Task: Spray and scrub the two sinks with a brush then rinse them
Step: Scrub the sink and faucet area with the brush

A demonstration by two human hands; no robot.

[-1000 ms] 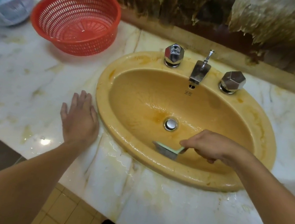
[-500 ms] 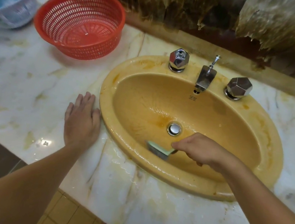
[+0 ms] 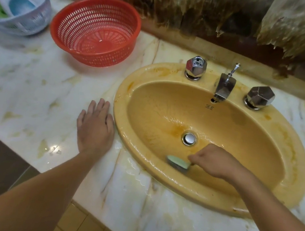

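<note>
Sink [image 3: 289,154]: brush [image 3: 178,162] in right hand [image 3: 214,164] | red basket [image 3: 94,32]: nothing visible inside

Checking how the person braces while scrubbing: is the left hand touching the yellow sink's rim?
Cannot tell. In the head view the left hand lies flat on the marble counter, its edge right at the sink rim; no gap or overlap shows plainly.

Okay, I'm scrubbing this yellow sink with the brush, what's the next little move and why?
Probably sweep the brush up toward the drain. The right hand holds it low on the sink's near wall, while the orange stain left of the drain looks unscrubbed. Keep the left hand braced on the counter.
</note>
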